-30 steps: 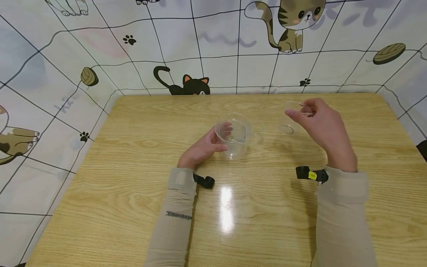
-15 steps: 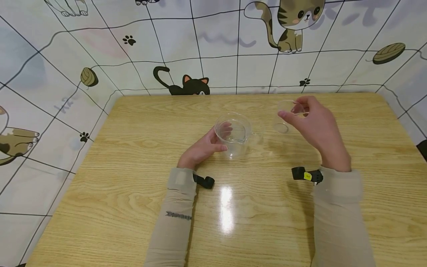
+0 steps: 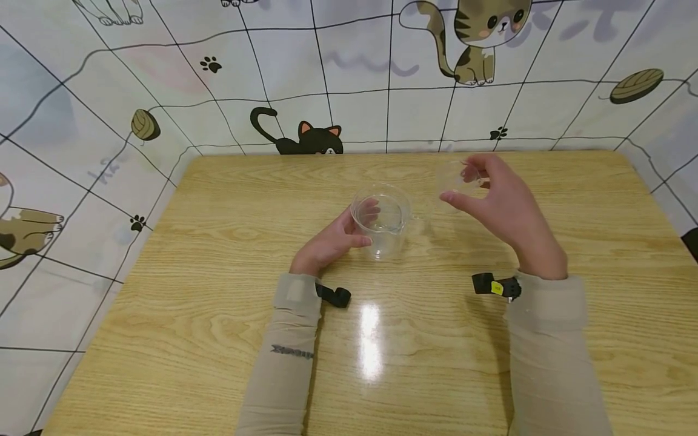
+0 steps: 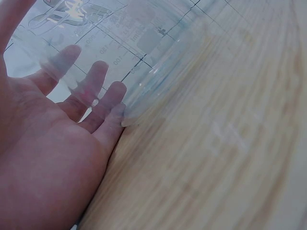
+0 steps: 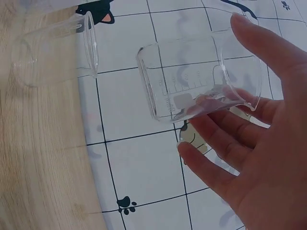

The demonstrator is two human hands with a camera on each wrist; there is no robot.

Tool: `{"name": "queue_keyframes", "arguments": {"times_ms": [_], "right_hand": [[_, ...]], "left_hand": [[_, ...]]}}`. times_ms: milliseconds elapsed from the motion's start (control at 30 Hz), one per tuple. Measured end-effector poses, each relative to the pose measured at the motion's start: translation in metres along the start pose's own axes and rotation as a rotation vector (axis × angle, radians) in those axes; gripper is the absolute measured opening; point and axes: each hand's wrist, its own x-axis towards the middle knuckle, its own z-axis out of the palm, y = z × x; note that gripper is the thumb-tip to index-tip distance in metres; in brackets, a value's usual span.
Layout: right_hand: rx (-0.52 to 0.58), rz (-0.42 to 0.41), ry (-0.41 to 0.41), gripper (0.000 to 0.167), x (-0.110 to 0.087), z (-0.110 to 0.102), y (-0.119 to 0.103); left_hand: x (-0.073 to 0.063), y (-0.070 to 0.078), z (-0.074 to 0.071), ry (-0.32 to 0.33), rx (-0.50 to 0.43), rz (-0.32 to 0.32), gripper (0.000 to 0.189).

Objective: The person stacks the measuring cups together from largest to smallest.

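Wood-grain surface (image 3: 436,351): larger beaker (image 3: 388,245) gripped by curled fingers of left hand (image 3: 329,244), smaller beaker (image 5: 192,72) pinched by fingers of right hand (image 3: 507,209). Positioning step presumed; steady alignment likely needed next.

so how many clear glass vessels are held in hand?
2. The wide clear glass vessel is in the left hand; the narrower clear glass beaker is in the right hand. Fingers partly cover both; each hand shows just one.
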Motion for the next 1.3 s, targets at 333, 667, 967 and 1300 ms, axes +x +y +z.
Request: {"name": "queue_keyframes", "arguments": {"times_ms": [333,667,967,1300], "right_hand": [[0.012,-0.083,-0.034,0.076,0.0,0.0,-0.005],[0.007,-0.102,0.014,0.072,-0.002,-0.002,-0.008],[0.035,-0.101,0.092,0.064,-0.006,-0.005,-0.013],[0.048,-0.131,0.164,0.061,-0.01,-0.005,-0.018]], "left_hand": [[0.0,0.0,0.0,0.0,-0.008,0.001,0.071],[-0.001,0.0,-0.001,0.0,0.002,0.005,0.071],[-0.001,0.0,-0.001,-0.003,0.007,0.0,0.072],[0.001,-0.002,-0.002,-0.009,0.006,0.005,0.072]]}}
